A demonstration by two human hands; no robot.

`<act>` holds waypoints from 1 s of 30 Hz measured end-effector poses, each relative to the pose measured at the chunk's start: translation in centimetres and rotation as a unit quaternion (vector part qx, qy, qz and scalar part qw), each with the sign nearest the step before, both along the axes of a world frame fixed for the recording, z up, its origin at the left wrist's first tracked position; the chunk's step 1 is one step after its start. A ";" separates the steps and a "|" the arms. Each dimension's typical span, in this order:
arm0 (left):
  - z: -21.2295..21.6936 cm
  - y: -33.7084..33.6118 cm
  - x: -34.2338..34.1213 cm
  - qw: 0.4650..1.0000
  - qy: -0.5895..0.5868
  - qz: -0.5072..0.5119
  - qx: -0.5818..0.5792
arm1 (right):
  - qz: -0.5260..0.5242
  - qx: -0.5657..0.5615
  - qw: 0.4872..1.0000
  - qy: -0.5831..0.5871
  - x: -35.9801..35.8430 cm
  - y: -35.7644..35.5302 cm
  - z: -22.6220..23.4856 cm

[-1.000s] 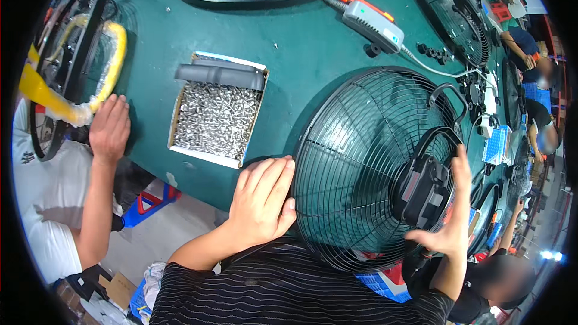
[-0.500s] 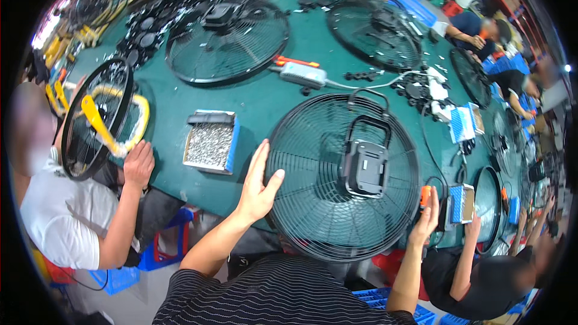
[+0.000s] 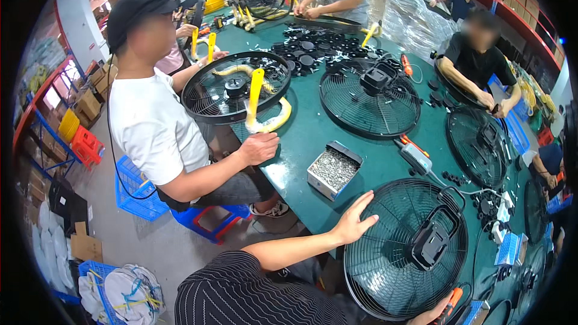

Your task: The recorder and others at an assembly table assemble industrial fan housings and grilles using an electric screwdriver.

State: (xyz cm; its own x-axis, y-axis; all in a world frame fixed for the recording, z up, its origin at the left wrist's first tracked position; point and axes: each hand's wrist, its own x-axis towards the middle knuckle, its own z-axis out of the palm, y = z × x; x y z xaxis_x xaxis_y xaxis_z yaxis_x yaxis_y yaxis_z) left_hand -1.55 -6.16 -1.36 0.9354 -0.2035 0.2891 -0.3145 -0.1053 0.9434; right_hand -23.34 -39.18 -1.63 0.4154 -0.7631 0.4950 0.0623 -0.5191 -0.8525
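A round black fan with a wire grille (image 3: 385, 247) lies on the green table in front of me. Its black motor housing (image 3: 430, 244) and bracket face up. My left hand (image 3: 355, 221) is open, thumb apart from the fingers, against the left side of the fan's rim. At the lower edge of the view, my right hand (image 3: 435, 314) is partly cut off beside the near right rim, its fingers stretched out. An orange-handled tool (image 3: 454, 298) is right by those fingers; nothing shows that they grip it. An open box of small metal parts (image 3: 332, 171) stands beyond my left hand.
At my left a person in a white shirt (image 3: 147, 120) sits with a fan ring (image 3: 235, 87) and a yellow curved handle (image 3: 256, 96). More fans (image 3: 370, 99) and black round parts (image 3: 301, 54) lie farther off. A grey power strip (image 3: 415, 157) with a cable lies behind my fan.
My view has swung left, so the fan and both hands appear lower and farther right. My left hand stays at the rim. The neighbour's fan ring is now tilted flatter.
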 end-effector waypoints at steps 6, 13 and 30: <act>0.9 1.5 3.0 0.999 0.025 -0.010 0.019 | 0.014 0.168 0.986 0.018 2.0 6.4 2.9; 0.8 3.0 5.9 0.995 0.040 -0.048 0.076 | -0.010 0.008 0.991 0.131 2.0 7.6 2.1; 0.0 4.0 3.3 0.989 0.144 0.000 0.020 | 0.299 0.049 0.923 0.239 -4.0 0.0 2.5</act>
